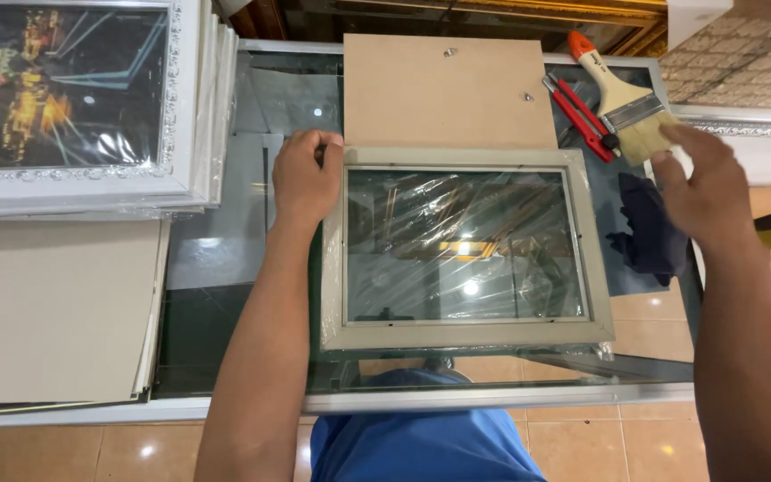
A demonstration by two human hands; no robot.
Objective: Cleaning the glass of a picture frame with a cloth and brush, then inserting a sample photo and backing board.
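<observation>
Glass formed the top of the metal-edged bench, and on it lay the pale grey rectangular picture frame wrapped in clear plastic film, flat, its near edge close to the bench's front rim. The left hand curled closed over the frame's far left corner, fingers wrapped round the edge. The right hand hovered open and empty, fingers spread, just short of the wooden-handled paintbrush with pale bristles and an orange tip; whether it touched the bristles could not be told. Just left of that hand lay a red utility knife, and beneath it a dark blue cloth. A careless reach could have knocked the brush off the bench's right edge, or met the knife. The slick film might have let the frame slide toward the front rim if the left grip pushed. Beyond the left grip, a brown hardboard backing panel touched the frame's far side. Left of it, a stack of white ornate framed pictures and grey boards crowded that side, leaving open room only between stack and frame.
</observation>
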